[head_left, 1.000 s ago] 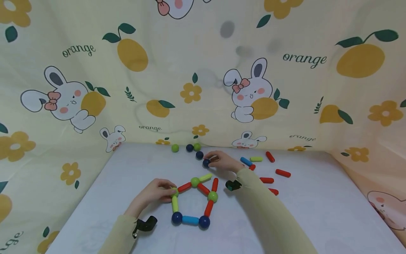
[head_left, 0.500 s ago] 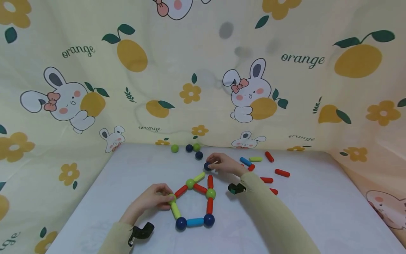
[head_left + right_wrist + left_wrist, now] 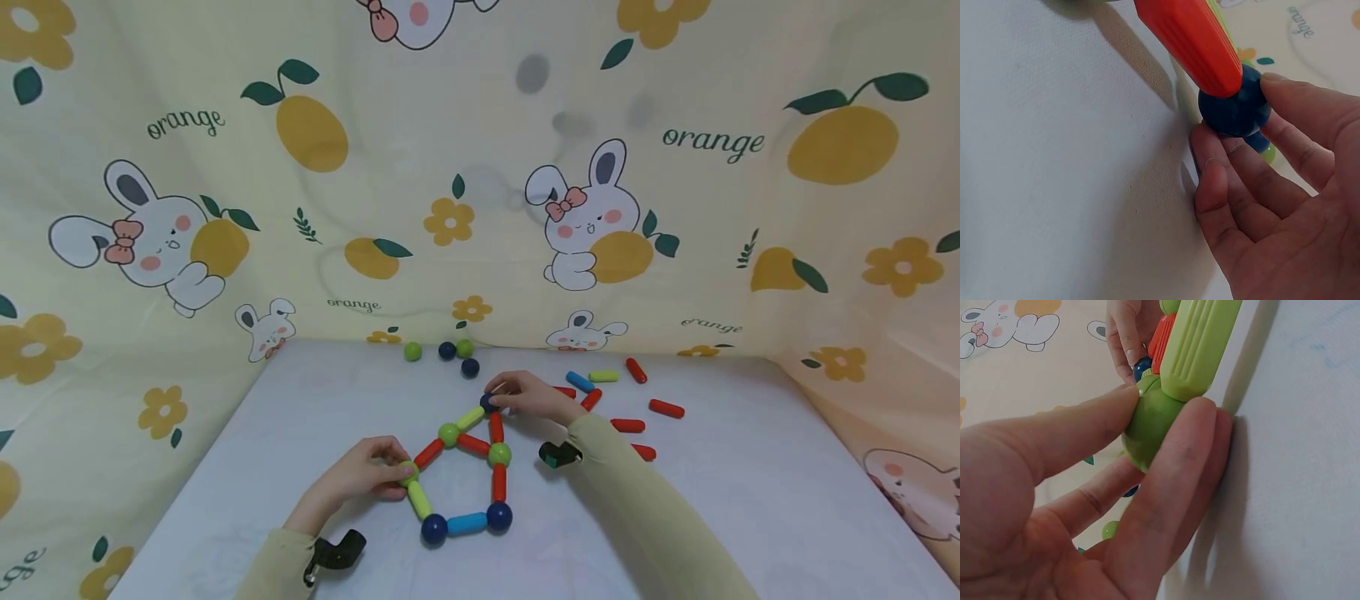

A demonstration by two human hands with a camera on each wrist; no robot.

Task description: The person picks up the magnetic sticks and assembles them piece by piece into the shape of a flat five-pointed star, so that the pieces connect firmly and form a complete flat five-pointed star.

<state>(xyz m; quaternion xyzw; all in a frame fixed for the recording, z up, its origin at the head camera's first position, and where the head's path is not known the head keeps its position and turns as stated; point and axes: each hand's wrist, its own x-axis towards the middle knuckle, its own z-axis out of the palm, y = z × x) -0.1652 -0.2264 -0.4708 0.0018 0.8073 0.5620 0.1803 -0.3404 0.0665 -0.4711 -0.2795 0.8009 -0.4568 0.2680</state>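
Observation:
My left hand point(image 3: 367, 469) pinches a green ball point(image 3: 1154, 419) at the left corner of a ring of rods and balls lying on the white table. A yellow-green rod point(image 3: 1200, 347) and a red rod point(image 3: 429, 454) meet at that ball. At the ring's far end my right hand point(image 3: 531, 395) holds a dark blue ball point(image 3: 1233, 106) between thumb and fingers. The end of another red rod point(image 3: 1194, 44) touches this ball, and a yellow-green rod point(image 3: 471, 418) reaches it too. A blue rod point(image 3: 467, 523) joins two dark blue balls at the near side.
Loose green and dark blue balls point(image 3: 470, 367) lie at the table's back edge. Right of my right hand are several loose red rods point(image 3: 667, 408), a blue rod point(image 3: 580, 382) and a yellow-green rod point(image 3: 603, 377). A patterned cloth point(image 3: 480, 167) hangs behind.
My right hand has brought the dark blue ball nearer, onto the ends of the red and yellow-green rods. The ring has turned slightly, and my left hand has shifted a little nearer with it.

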